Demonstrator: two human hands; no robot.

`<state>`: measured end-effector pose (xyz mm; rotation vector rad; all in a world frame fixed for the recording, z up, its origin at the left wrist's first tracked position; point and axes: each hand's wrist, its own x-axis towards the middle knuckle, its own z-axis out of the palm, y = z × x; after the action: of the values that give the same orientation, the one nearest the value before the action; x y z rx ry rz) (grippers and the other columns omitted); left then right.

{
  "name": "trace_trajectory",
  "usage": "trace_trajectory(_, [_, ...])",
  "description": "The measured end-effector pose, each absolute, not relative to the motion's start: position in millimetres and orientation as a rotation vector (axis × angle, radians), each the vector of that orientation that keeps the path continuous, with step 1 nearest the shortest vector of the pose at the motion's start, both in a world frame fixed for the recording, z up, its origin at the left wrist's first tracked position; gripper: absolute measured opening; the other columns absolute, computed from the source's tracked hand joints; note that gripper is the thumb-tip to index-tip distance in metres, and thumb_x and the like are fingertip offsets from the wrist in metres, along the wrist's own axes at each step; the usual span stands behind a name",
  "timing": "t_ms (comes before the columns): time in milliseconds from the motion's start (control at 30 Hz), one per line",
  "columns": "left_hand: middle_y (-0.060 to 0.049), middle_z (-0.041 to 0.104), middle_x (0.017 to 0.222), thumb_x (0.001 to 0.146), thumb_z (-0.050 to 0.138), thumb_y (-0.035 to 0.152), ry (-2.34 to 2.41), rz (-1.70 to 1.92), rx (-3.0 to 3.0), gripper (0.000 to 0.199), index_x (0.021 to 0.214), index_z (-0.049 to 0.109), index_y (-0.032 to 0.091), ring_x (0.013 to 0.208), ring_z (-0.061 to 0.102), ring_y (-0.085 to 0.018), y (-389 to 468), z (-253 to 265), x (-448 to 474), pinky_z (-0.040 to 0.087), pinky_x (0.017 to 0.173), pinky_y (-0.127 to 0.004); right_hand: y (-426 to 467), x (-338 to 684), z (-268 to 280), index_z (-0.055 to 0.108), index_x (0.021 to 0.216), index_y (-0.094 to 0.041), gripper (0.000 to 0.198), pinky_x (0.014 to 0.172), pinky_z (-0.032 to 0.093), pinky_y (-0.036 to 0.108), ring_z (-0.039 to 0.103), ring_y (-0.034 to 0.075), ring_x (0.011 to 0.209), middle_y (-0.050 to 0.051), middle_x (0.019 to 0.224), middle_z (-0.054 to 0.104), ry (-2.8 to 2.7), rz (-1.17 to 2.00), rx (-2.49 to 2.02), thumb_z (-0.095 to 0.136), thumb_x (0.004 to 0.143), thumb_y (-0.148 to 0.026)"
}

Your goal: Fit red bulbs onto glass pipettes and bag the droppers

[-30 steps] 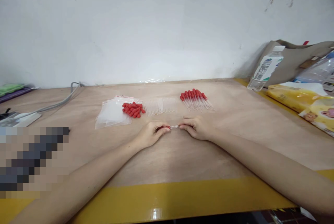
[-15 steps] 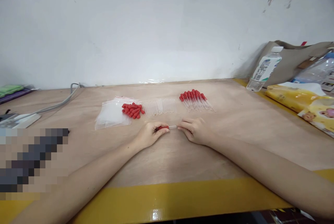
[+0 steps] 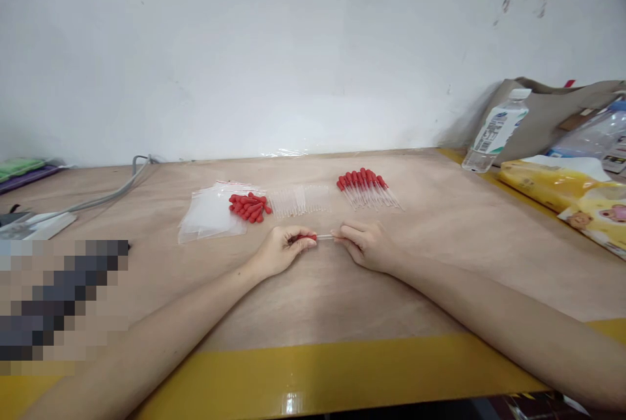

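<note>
My left hand point(image 3: 282, 249) is closed on a red rubber dropper bulb point(image 3: 308, 237), mostly covered by the fingers. Between the hands runs a thin clear dropper tube point(image 3: 325, 237); its left end meets the bulb, and my right hand point(image 3: 364, 245) pinches the other end. Behind the left hand a heap of loose red bulbs point(image 3: 249, 207) lies on clear zip bags point(image 3: 208, 214). Beside the heap, clear tubes point(image 3: 299, 201) lie in a row. Farther right, several droppers with bulbs fitted point(image 3: 364, 186) rest side by side.
A plastic bottle point(image 3: 496, 130) stands at the back right near a grey bag point(image 3: 542, 107). Yellow tissue packs point(image 3: 552, 179) lie at the right. A grey cable point(image 3: 112, 192) crosses the left side. Yellow tape point(image 3: 313, 374) lines the front edge of the table.
The hands hold nearly the same place, bulb and tube still between them. The right fingers have curled slightly; the other things lie as before.
</note>
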<state>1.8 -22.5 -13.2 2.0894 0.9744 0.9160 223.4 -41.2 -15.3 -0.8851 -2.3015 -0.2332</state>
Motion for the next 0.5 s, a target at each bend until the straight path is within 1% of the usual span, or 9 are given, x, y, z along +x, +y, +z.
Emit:
trace_trajectory(67, [-0.003, 0.068, 0.072, 0.078, 0.058, 0.033, 0.994, 0.92, 2.113, 0.022, 0.085, 0.068, 0.015, 0.061, 0.061, -0.013, -22.8, -12.9, 2.0, 0.049, 0.057, -0.023, -41.8, 222.5, -15.1, 0.06, 0.08, -0.016, 0.023, 0.05, 0.025, 0.022, 0.047, 0.01, 0.056, 0.002, 0.067, 0.058, -2.3, -0.258, -0.893, 0.039, 0.088, -0.024])
trace_trajectory(233, [-0.002, 0.07, 0.082, 0.078, 0.059, 0.032, 1.014, 0.946, 2.286, 0.019, 0.086, 0.068, 0.017, 0.072, 0.063, -0.015, -26.0, -11.0, 3.6, 0.05, 0.064, -0.024, -42.5, 221.6, -14.1, 0.06, 0.084, -0.017, 0.022, 0.051, 0.027, 0.022, 0.051, 0.01, 0.06, 0.002, 0.072, 0.061, -2.308, -0.169, -0.922, 0.039, 0.088, -0.022])
trace_trajectory(500, [-0.003, 0.069, 0.082, 0.08, 0.057, 0.028, 0.948, 0.907, 2.424, 0.018, 0.09, 0.067, 0.017, 0.07, 0.062, -0.014, -27.6, -12.4, 4.9, 0.049, 0.066, -0.024, -44.4, 215.2, -12.8, 0.063, 0.085, -0.017, 0.026, 0.053, 0.026, 0.024, 0.051, 0.011, 0.061, 0.003, 0.072, 0.062, -2.343, -0.088, -1.046, 0.038, 0.087, -0.026])
